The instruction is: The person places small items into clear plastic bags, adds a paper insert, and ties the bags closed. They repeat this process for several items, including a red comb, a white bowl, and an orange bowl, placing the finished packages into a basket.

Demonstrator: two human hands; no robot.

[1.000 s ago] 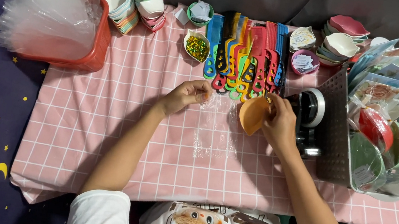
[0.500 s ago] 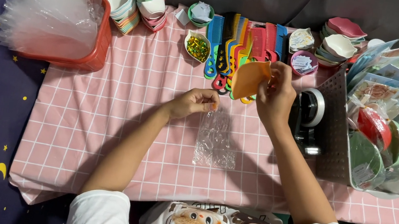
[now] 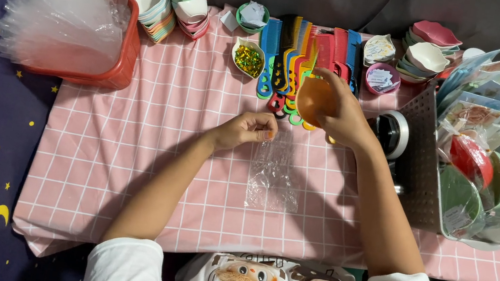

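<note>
left hand (image 3: 246,130) pinching the top edge of a clear plastic bag (image 3: 273,176) lying on the pink checked tablecloth (image 3: 129,141), right hand (image 3: 343,112) wrapped around an orange bowl (image 3: 315,97), held right over the row of colourful combs (image 3: 307,53), gold sequins dish (image 3: 249,59) nearby

bag (image 3: 274,178): I see thin clear plastic film, crinkled and shiny
orange dish (image 3: 315,99): looks like smooth, matt plastic
tablecloth (image 3: 149,144): pink checked cloth, matt, lightly creased
combs (image 3: 304,52): I read them as hard coloured plastic, slightly glossy
red tub (image 3: 116,66): glossy plastic
basket (image 3: 421,167): grey perforated plastic, matt
</note>
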